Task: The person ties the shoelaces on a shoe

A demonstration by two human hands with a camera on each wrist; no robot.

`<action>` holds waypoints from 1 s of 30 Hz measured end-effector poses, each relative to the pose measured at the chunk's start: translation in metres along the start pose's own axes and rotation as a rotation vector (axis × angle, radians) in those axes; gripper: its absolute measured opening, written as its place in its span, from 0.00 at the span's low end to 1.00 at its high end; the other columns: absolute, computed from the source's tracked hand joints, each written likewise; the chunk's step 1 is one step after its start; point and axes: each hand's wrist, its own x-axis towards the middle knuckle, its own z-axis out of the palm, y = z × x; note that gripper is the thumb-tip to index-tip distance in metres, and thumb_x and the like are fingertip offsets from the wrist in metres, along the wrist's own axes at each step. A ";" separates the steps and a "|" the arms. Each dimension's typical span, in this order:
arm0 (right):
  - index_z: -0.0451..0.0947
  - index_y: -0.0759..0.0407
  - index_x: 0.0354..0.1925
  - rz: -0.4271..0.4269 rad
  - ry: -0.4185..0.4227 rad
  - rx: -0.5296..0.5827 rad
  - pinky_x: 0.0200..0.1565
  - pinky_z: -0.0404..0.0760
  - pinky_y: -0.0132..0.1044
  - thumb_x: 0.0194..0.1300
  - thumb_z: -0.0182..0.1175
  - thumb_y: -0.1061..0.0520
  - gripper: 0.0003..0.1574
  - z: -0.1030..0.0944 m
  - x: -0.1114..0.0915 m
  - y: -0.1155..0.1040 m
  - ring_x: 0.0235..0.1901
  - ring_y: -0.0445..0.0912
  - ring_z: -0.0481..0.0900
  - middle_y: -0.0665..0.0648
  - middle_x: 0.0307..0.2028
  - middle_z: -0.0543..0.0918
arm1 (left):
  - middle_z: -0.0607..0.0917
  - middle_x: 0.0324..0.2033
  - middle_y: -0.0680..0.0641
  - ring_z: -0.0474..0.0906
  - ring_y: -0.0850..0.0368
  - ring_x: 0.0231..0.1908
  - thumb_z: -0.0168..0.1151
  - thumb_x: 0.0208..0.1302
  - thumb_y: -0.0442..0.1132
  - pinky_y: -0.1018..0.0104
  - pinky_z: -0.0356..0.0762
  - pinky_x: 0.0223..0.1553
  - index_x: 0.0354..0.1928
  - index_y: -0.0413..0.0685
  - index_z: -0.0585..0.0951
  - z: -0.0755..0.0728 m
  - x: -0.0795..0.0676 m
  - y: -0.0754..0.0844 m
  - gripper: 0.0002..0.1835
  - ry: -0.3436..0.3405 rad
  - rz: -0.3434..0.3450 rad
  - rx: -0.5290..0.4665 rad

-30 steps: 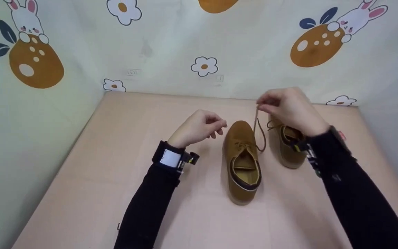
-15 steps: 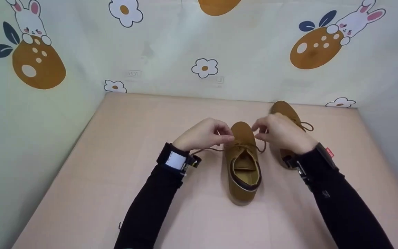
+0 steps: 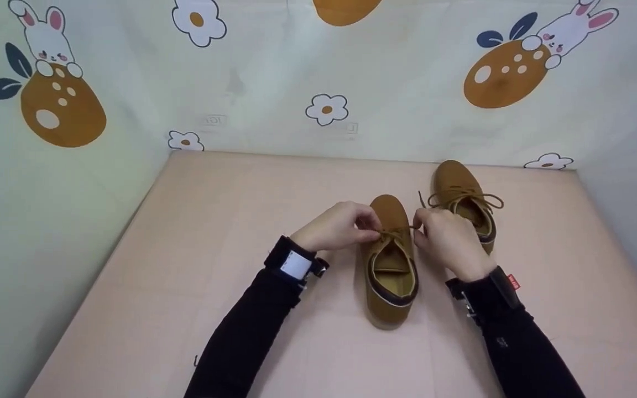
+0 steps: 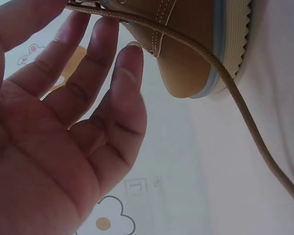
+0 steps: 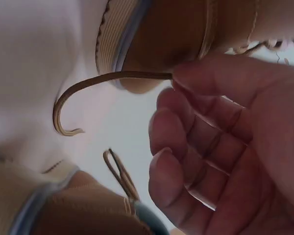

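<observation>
A tan lace-up shoe [image 3: 386,309] stands on the table with its toe pointing away. On its left side my left hand [image 3: 340,225] pinches a brown shoelace [image 4: 196,45] between thumb and fingertips, close to the eyelets; the lace's tail trails down past the sole. My right hand [image 3: 451,240], at the shoe's right, pinches the other shoelace [image 5: 115,76] between thumb and forefinger, its free end curving away. Just beyond that hand stands a second tan shoe [image 3: 454,174] with its lace tied in a bow; the hand partly covers its side.
The pink table [image 3: 230,193] meets a pale cloth backdrop [image 3: 263,72] with printed flowers and rabbits at the back and both sides. A small dark mark [image 3: 196,361] lies beside the left sleeve.
My right hand has come down from above the second shoe to the near shoe's right side. The left hand has moved right to the laces. One lace end now lies toward the left.
</observation>
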 end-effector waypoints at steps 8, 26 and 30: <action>0.78 0.59 0.31 0.018 0.205 -0.029 0.26 0.76 0.54 0.53 0.64 0.64 0.05 -0.034 -0.005 0.014 0.26 0.57 0.80 0.57 0.27 0.80 | 0.85 0.32 0.54 0.81 0.61 0.35 0.67 0.65 0.35 0.70 0.78 0.39 0.38 0.45 0.83 -0.008 -0.006 0.002 0.02 -0.003 0.004 -0.027; 0.84 0.65 0.30 0.077 0.341 -0.035 0.23 0.64 0.36 0.56 0.65 0.67 0.02 -0.093 -0.026 0.052 0.19 0.47 0.73 0.56 0.20 0.79 | 0.85 0.24 0.54 0.81 0.57 0.26 0.67 0.65 0.37 0.68 0.76 0.27 0.36 0.44 0.89 -0.042 -0.028 0.006 0.05 -0.029 -0.157 0.127; 0.84 0.63 0.28 0.073 0.247 0.011 0.24 0.68 0.39 0.59 0.64 0.65 0.04 -0.095 -0.027 0.048 0.19 0.46 0.73 0.53 0.19 0.80 | 0.86 0.26 0.53 0.80 0.58 0.27 0.66 0.67 0.39 0.69 0.75 0.27 0.38 0.44 0.89 -0.033 -0.023 0.009 0.07 -0.022 -0.090 0.126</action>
